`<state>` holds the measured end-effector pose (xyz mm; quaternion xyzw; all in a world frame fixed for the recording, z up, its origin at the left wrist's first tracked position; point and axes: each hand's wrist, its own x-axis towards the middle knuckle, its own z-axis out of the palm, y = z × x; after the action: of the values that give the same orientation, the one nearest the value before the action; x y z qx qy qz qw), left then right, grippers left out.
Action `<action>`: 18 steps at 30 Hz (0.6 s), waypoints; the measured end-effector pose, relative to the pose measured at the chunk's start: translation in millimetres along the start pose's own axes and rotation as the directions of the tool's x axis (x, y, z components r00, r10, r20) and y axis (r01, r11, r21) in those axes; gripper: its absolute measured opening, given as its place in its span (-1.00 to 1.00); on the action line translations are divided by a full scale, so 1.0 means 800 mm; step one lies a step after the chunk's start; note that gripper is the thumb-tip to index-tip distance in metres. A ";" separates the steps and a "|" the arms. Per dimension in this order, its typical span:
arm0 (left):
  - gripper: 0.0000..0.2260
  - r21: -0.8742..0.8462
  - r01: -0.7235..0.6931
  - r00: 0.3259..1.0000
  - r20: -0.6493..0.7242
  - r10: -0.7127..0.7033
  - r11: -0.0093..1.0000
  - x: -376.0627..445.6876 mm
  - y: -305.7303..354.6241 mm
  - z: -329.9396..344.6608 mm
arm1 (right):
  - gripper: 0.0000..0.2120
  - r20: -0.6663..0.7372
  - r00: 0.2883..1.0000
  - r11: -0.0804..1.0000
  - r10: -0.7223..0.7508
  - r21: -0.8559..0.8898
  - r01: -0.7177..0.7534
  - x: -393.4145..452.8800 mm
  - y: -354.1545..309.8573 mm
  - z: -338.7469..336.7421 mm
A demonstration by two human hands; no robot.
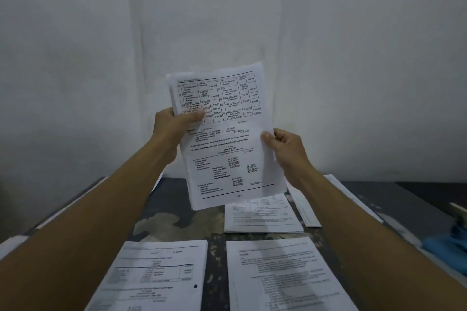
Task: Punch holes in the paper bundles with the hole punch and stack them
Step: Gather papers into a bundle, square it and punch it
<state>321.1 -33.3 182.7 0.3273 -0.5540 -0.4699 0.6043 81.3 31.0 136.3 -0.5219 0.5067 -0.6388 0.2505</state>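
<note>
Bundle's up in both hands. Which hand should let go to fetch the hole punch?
Probably the right hand. The bundle is gripped on both side edges, and the only punch-like thing visible, a blurred blue object, lies at the table's right edge. The left hand can hold on.

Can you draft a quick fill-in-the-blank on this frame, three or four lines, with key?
1. The raised paper bundle is held by ____ hands.
2. The left hand grips the bundle's ____ edge.
3. The right hand pinches the sheets with its ____ on the printed front.
4. The other paper stacks lie flat on the ____.

Missing words: both; left; thumb; table
</note>
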 end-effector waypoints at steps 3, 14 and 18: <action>-0.71 -0.023 0.054 0.995 0.087 -0.052 0.998 -0.014 -0.016 0.028 | -0.88 -0.042 0.999 1.000 0.017 0.017 -0.016 -0.005 -0.003 -0.037; -0.82 0.013 0.076 0.968 0.240 -0.077 0.997 -0.062 -0.068 0.165 | -0.89 -0.143 0.974 0.984 0.175 -0.001 -0.177 -0.028 0.008 -0.181; -0.87 0.026 0.073 0.967 0.244 -0.077 0.997 -0.080 -0.090 0.211 | -0.90 -0.152 0.960 0.964 0.237 -0.085 -0.251 -0.037 0.013 -0.234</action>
<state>144.9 22.4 122.7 0.2924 -0.6157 -0.5244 0.5103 -83.5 124.4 125.8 -0.4216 0.6159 -0.6110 0.2638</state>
